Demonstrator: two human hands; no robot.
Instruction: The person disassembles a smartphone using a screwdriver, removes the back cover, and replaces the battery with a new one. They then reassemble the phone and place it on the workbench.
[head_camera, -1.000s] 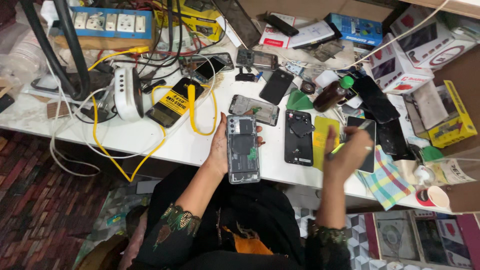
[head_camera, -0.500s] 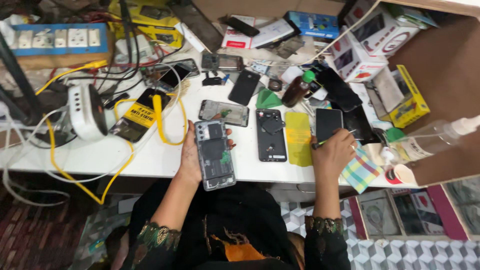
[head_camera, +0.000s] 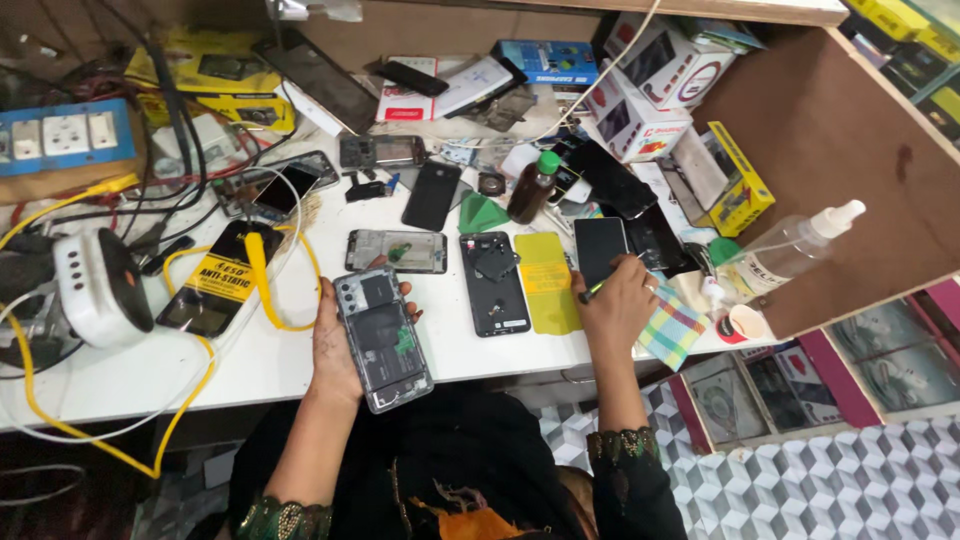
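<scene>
My left hand (head_camera: 335, 345) holds an opened phone (head_camera: 383, 338) with its back off, insides showing, at the front edge of the white worktable (head_camera: 270, 360). My right hand (head_camera: 615, 305) is closed on a thin tool (head_camera: 605, 282) with a green tip, its point resting by a dark phone screen (head_camera: 600, 250). Between the hands lie a black phone back cover (head_camera: 493, 283) and a yellow sheet (head_camera: 548, 282).
Several phones, parts and boxes crowd the back of the table. A brown bottle with a green cap (head_camera: 532, 187) stands mid-table, a clear spray bottle (head_camera: 795, 247) at the right. Yellow cable (head_camera: 190, 380), an anti-static mat (head_camera: 215, 278) and a socket strip (head_camera: 65, 135) lie left.
The right hand came down from the air onto the table beside the dark screen, with the thin tool in it. The left hand keeps its hold on the opened phone.
</scene>
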